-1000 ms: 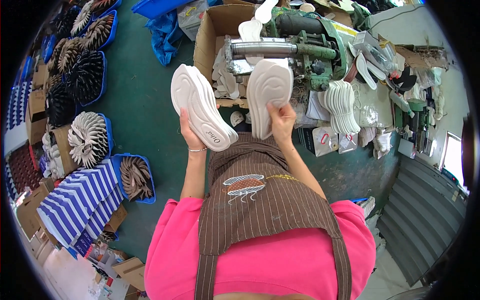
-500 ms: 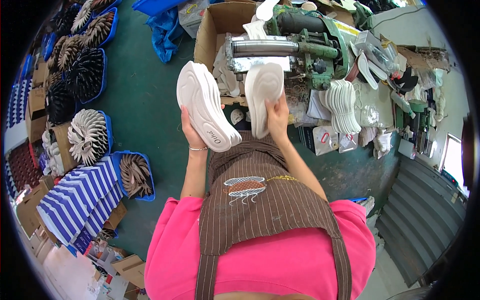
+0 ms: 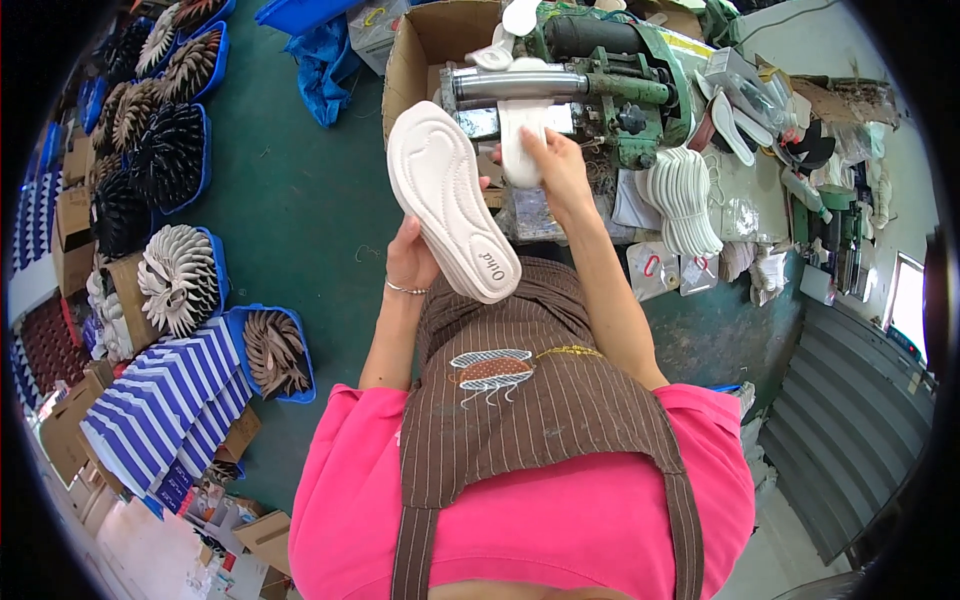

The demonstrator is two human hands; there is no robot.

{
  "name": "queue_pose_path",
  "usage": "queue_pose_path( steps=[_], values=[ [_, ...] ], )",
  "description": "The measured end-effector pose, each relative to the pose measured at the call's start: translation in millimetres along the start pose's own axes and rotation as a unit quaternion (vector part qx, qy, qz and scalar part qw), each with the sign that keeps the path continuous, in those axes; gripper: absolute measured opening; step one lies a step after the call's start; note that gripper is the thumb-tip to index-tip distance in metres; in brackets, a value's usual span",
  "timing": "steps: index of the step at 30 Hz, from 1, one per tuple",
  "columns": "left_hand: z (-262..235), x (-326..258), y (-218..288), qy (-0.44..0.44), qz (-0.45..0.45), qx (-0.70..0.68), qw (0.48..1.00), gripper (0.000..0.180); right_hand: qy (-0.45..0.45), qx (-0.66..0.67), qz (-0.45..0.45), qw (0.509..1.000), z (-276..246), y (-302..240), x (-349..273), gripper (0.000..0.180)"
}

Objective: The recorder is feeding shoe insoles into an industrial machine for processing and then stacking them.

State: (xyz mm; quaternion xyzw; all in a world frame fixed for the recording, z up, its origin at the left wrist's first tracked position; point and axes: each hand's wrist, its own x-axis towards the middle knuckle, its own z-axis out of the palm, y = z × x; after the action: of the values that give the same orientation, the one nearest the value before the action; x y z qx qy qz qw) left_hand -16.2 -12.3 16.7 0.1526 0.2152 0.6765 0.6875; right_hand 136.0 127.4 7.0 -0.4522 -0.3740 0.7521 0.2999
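My left hand (image 3: 411,256) is closed round the lower side of a stack of white shoe insoles (image 3: 440,190), tilted with the printed heel end toward me. My right hand (image 3: 562,172) grips the near end of another white insole (image 3: 522,150). That insole's far end lies over the shiny metal plate and reaches the steel roller (image 3: 520,84) of a green machine (image 3: 635,100). Whether it is between roller and plate I cannot tell. More white pieces (image 3: 520,18) show on the machine's far side.
A cardboard box (image 3: 410,60) stands left of the machine. On the bench to the right lies a tied bundle of white insoles (image 3: 683,202), with loose insoles (image 3: 733,130) beyond. Blue baskets (image 3: 310,375) of fanned insoles line the left, near a blue-and-white striped cover (image 3: 165,405).
My right hand has moved forward and up to the roller with a single insole, where a thicker pile showed before. The left hand's stack has shifted right and turned more face-up.
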Motion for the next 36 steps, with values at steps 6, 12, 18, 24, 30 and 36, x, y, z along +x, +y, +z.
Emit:
queue_pose_path(
  steps=[6,12,18,24,30,36],
  values=[
    [-5,-1,-22,0.175,0.018,-0.002,0.984,0.063,-0.033,-0.237,-0.127,0.963,41,5,-69,0.048],
    [9,3,-34,0.208,0.031,0.059,0.976,0.059,0.04,-0.216,-0.108,0.97,35,5,-79,0.037],
    [17,11,-30,0.208,0.064,0.115,0.969,0.06,0.045,-0.021,-0.147,0.988,30,15,-73,0.032],
    [-3,8,-16,0.205,0.043,0.029,0.977,0.057,0.072,0.121,-0.156,0.978,6,29,-77,0.049],
    [-20,2,7,0.208,0.056,0.111,0.97,0.059,0.107,-0.017,-0.175,0.979,-29,70,-23,0.046],
    [-16,4,11,0.126,0.075,0.045,0.988,0.061,0.063,0.003,-0.235,0.97,-7,35,-38,0.045]
  ],
)
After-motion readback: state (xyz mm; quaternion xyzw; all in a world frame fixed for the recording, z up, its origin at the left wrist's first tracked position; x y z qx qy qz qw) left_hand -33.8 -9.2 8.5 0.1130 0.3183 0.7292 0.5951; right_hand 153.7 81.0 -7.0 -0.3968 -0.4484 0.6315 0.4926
